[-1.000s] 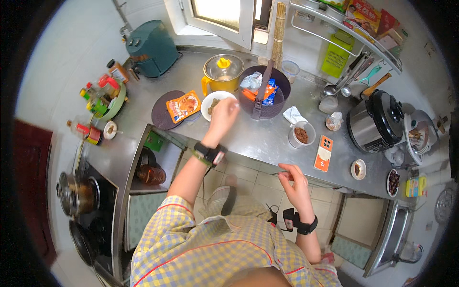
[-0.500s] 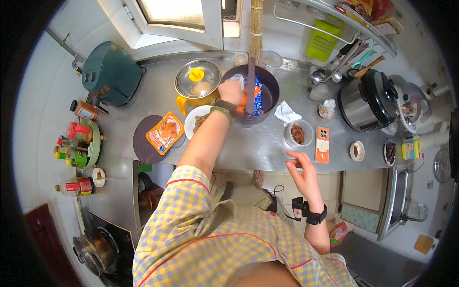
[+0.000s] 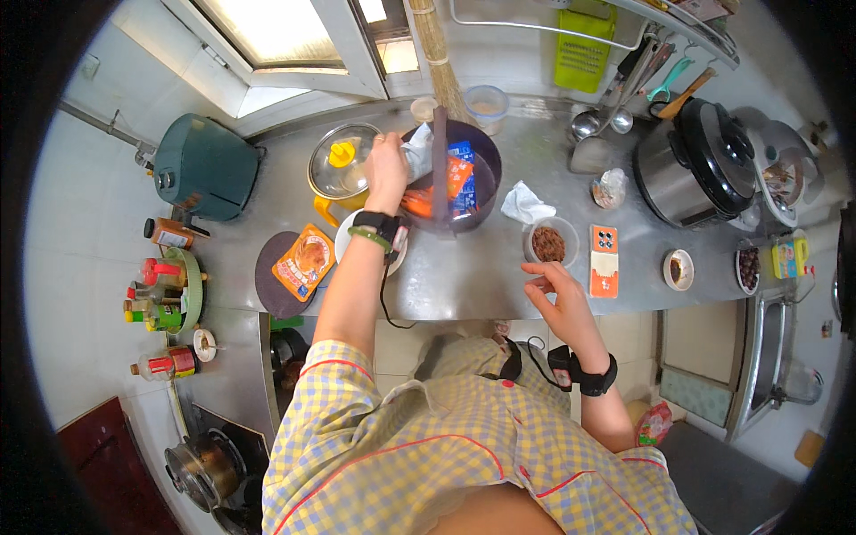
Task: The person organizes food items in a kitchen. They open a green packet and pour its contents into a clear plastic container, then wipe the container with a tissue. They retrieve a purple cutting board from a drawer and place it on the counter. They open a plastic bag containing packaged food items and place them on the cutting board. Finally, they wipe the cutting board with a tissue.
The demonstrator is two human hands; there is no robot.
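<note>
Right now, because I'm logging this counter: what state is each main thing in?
White packet, gripped in left hand
Right hand, seemingly empty
Dark basket, upright, packets inside
Yellow pot, covered
Electric cooker, closed
Clear tub, open, brown contents
Orange pouch, lying flat
Phone, lying flat
White tissue, crumpled
Window, open

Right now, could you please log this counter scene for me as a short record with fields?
Left hand: against the pale packet at the basket's left side; its grip is partly hidden
Right hand: no object visible in it; fingers partly curled, near the tub of brown food
Basket: dark, arched handle; holds blue and orange packets
Left of basket: lidded yellow pot, white bowl, orange pouch on dark round mat
Right of basket: crumpled white tissue, tub, orange-and-white phone, electric cooker
</note>
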